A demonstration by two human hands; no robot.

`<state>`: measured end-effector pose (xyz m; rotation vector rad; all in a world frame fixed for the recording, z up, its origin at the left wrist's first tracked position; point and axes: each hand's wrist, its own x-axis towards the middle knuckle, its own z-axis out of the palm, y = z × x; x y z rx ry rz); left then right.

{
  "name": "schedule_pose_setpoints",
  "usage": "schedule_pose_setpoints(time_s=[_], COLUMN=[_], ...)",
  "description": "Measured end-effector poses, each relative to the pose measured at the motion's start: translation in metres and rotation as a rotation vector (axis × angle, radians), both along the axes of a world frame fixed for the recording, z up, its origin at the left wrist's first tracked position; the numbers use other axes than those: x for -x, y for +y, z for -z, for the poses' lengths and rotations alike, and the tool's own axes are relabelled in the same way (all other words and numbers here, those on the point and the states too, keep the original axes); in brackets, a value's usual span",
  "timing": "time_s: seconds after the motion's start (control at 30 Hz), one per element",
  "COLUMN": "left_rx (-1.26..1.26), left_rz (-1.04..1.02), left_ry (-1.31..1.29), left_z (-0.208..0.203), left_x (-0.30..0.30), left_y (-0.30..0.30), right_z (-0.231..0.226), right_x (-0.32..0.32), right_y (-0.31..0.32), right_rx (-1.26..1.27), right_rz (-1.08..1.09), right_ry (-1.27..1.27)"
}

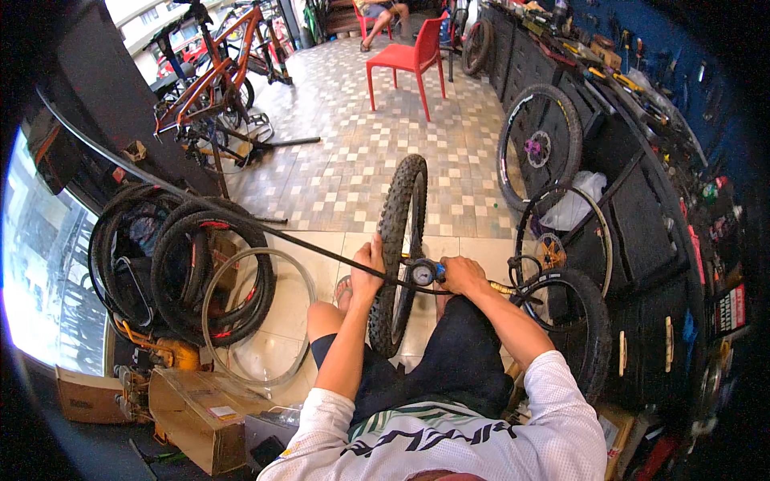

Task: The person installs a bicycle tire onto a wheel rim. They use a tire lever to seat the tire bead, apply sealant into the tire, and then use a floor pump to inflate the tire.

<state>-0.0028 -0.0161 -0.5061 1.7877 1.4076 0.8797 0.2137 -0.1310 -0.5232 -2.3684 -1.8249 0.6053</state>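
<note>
A bicycle wheel [399, 216] with a black knobby tyre stands upright between my legs. My left hand [366, 268] is closed on the left side of its tyre, thumb up. At the wheel's right side, my right hand [464, 275] grips a tyre inflator with a round dial gauge [422, 273] and blue parts. The inflator's head reaches in beside the spokes; its contact with the valve is too small to make out. A black air hose [281, 234] slants from the upper left across the wheel, and a brass-coloured fitting [501, 288] shows right of my right hand.
Several tyres [172, 264] and a pale bare rim [207, 313] are heaped at left, above a cardboard box [196, 413]. More wheels [541, 148] lean on the black cabinets [634, 232] at right. Ahead stand a red chair [407, 58], an orange bike frame [212, 80] and a seated person.
</note>
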Motion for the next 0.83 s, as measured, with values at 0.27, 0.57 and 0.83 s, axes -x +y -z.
schedule_pose_setpoints(time_s=[0.27, 0.57, 0.83], left_rx=[-0.169, -0.313, -0.178], left_rz=[-0.084, -0.169, -0.095], left_ry=[0.085, 0.071, 0.535], left_z=[0.008, 0.006, -0.036], left_x=[0.001, 0.016, 0.004], left_y=[0.002, 0.014, -0.034], right_z=[-0.001, -0.009, -0.01], right_x=[0.006, 0.02, 0.033], right_y=[-0.004, 0.004, 0.009], right_rx=[-0.017, -0.02, 0.013], right_rz=[-0.015, -0.041, -0.024], right_ry=[0.014, 0.06, 0.076])
